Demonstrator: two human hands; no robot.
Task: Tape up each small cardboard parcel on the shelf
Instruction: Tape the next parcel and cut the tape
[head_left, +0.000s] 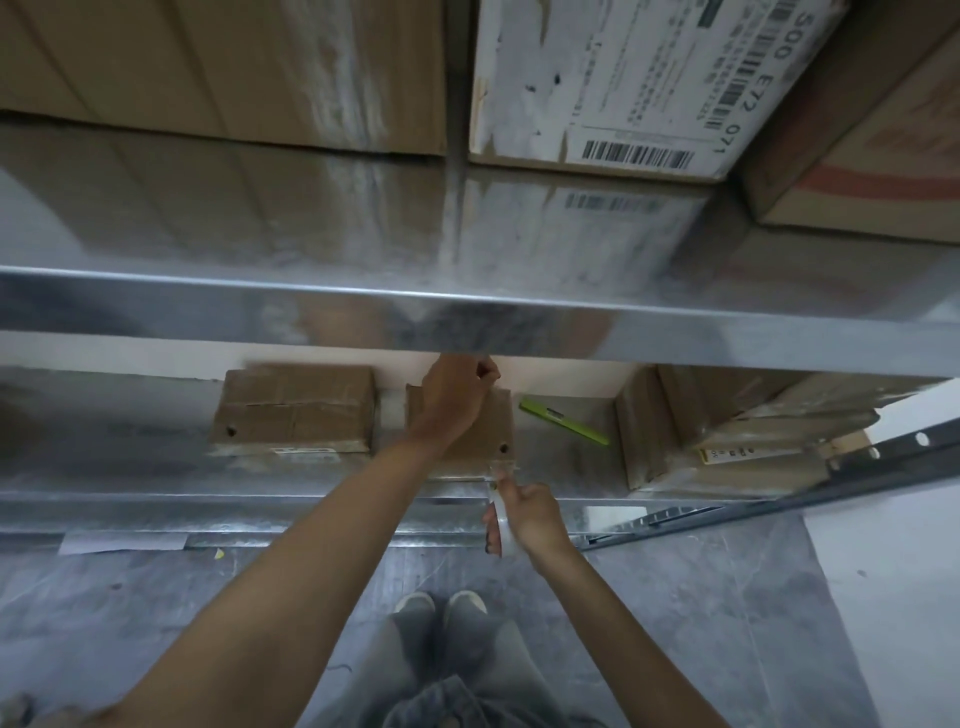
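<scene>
the light is dim and cool, greyish over everything. the steel edge of the upper shelf takes a smeared glare and mirrors the cartons above it as blurry streaks. the back wall glows pale and warm, the brightest strip. my left hand sits in the shade under that lip, its fingers too dark to read. the tape roll in my right hand catches a faint white sheen. straight shelf lines bow toward the edges, and the corners go soft. the floor is dull and grainy.
</scene>
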